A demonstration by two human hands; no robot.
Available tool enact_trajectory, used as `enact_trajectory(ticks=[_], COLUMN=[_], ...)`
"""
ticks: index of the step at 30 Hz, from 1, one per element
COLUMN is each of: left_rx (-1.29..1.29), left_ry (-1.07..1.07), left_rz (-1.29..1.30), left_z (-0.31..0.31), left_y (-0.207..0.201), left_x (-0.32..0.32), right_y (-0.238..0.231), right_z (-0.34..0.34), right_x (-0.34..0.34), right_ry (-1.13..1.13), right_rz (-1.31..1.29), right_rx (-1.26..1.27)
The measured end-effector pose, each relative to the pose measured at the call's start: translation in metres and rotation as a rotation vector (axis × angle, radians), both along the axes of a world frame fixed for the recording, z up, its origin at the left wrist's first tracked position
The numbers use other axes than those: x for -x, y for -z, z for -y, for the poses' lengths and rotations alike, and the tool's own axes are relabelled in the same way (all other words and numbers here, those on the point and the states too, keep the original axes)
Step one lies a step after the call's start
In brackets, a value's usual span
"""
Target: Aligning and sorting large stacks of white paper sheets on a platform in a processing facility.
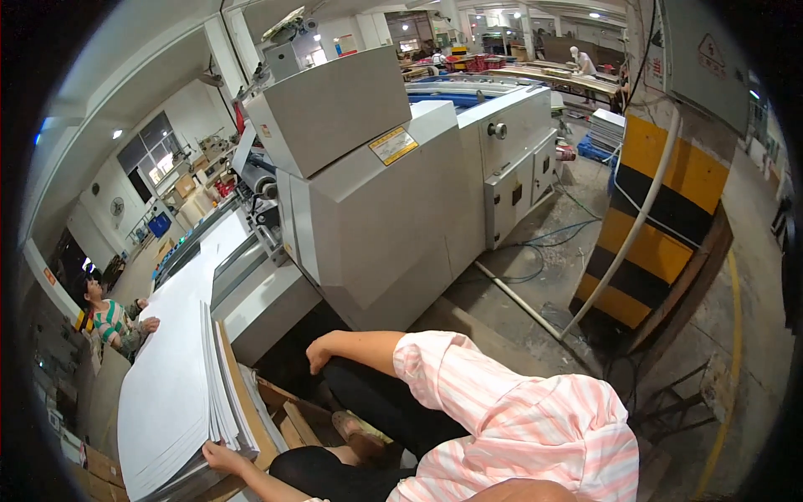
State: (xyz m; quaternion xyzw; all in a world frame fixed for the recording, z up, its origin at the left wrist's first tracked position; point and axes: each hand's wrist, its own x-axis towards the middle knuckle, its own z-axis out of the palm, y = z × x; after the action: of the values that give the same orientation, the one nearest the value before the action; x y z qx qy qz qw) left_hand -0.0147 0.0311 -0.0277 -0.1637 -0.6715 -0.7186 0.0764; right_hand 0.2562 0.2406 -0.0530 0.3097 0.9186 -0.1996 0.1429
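Note:
A tall stack of large white sheets [167,393] stands at the left, its layers fanned and uneven along the near side. My left hand [222,457] is at the stack's near corner, with the fingers closed on the edges of some sheets. My right hand [319,354] hangs loosely curled by my knee, near the machine's base, and nothing shows in it. A brown board [238,389] stands upright against the stack's side. From the stack, white sheet [188,280] runs up onto the feed bed of a large grey machine [393,226].
Across the stack, a co-worker in a striped top [113,322] rests hands on the sheets. A wooden pallet [297,422] lies by my feet. A yellow-black striped pillar [648,226], a pale pipe [519,299] and hoses [535,243] are at the right.

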Motion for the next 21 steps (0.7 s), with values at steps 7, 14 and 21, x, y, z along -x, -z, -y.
enact_trajectory(ticks=[7,14,21], left_rx=[0.009,-0.031,-0.046], left_ry=[0.017,0.015,0.014], left_rz=[-0.021,0.003,0.03], left_z=[0.008,0.017,0.016], left_y=[0.012,-0.003,0.005], left_x=[0.028,0.019,0.03], right_y=[-0.013,0.009,0.015], right_z=[0.044,0.062,0.06], right_x=[0.036,0.086,0.094], right_ry=[-0.081,-0.147,-0.139], right_rz=[-0.201,-0.148,-0.123], right_rx=[0.143,0.05,0.073])
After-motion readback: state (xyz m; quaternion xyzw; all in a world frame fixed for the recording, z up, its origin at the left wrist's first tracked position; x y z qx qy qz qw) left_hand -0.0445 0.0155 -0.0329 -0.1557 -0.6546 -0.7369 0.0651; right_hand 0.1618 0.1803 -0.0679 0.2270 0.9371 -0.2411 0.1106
